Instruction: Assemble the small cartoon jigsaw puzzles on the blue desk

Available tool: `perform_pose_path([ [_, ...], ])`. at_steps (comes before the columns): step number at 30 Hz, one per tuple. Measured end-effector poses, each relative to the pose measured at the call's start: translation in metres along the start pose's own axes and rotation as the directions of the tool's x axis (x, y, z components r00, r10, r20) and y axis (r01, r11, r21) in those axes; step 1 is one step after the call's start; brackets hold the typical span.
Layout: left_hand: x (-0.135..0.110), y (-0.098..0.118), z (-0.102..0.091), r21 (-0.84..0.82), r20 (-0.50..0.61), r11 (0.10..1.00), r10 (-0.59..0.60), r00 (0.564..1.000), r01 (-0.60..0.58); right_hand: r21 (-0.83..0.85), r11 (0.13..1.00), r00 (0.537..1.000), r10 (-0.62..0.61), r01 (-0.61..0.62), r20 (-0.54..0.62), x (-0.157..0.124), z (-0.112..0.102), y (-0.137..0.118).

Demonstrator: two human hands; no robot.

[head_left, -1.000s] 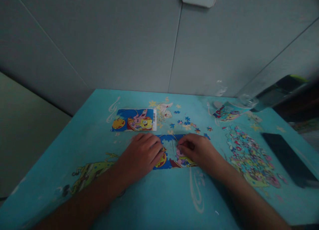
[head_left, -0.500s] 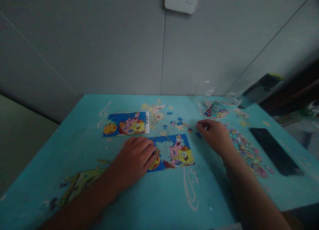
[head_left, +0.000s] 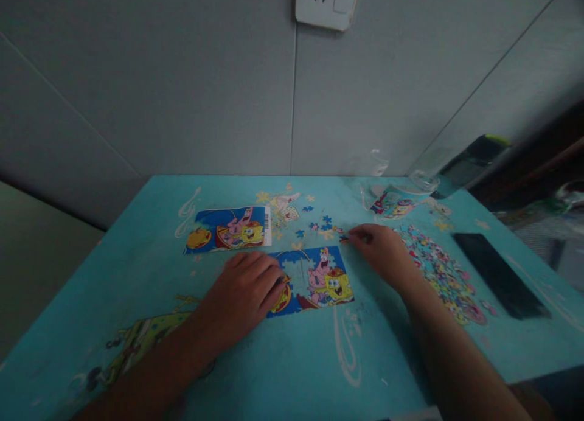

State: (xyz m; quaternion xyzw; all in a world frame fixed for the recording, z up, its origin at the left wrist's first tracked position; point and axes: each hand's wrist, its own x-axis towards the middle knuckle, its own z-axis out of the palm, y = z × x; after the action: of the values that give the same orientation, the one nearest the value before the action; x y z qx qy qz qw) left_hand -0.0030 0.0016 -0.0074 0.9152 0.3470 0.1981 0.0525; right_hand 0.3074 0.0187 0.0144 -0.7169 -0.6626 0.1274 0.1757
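Note:
A partly joined jigsaw puzzle (head_left: 305,281) lies flat on the table, with a blue ground, a pink starfish figure and a yellow square figure; a gap shows in its upper middle. My left hand (head_left: 250,282) rests over its left end, fingers lightly bent and nothing visibly gripped. My right hand (head_left: 376,247) is beyond the puzzle's upper right corner, thumb and fingertips closed at a small dark striped puzzle piece (head_left: 344,239), which they partly cover. Several loose pieces (head_left: 326,219), mostly blue, are scattered to its left. Behind the puzzle lies a matching picture card (head_left: 230,228).
To the right spreads a heap of mixed puzzle pieces (head_left: 444,272), beside a long black flat object (head_left: 500,275). At the back right are a cartoon-printed tub (head_left: 399,202) and clear plastic (head_left: 378,163). The turquoise printed table (head_left: 292,372) meets a grey wall with a socket (head_left: 326,4).
My right hand has moved slightly left, its fingertips now meeting the striped piece. A blue piece that lay near the fingertips is now out of sight. My left hand stays on the puzzle.

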Motion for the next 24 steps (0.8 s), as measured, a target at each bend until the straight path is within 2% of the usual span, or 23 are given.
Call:
perform_pose_path([
  [4, 0.000, 0.000, 0.000, 0.002, 0.014, 1.000, -0.012, 1.000, 0.012, -0.099, 0.991, 0.990, 0.082, -0.093, -0.113, 0.003, -0.006, 0.013],
  [7, 0.000, 0.001, 0.000, 0.001, 0.015, 1.000, -0.016, 1.000, 0.016, -0.151, 0.981, 0.987, 0.106, -0.124, -0.120, 0.004, -0.011, 0.023],
  [12, 0.001, 0.001, -0.001, -0.004, 0.033, 1.000, -0.024, 0.999, 0.024, -0.189, 0.975, 0.993, 0.118, -0.116, 0.003, 0.004, -0.020, 0.032],
  [19, 0.002, -0.002, 0.004, 0.024, 0.014, 1.000, 0.009, 1.000, -0.009, -0.078, 0.995, 0.976, 0.078, -0.063, 0.203, 0.000, -0.028, 0.035],
  [24, 0.001, -0.003, 0.008, 0.045, 0.009, 0.999, 0.019, 1.000, -0.019, -0.096, 0.992, 0.965, 0.100, -0.078, 0.241, -0.001, -0.024, 0.033],
])
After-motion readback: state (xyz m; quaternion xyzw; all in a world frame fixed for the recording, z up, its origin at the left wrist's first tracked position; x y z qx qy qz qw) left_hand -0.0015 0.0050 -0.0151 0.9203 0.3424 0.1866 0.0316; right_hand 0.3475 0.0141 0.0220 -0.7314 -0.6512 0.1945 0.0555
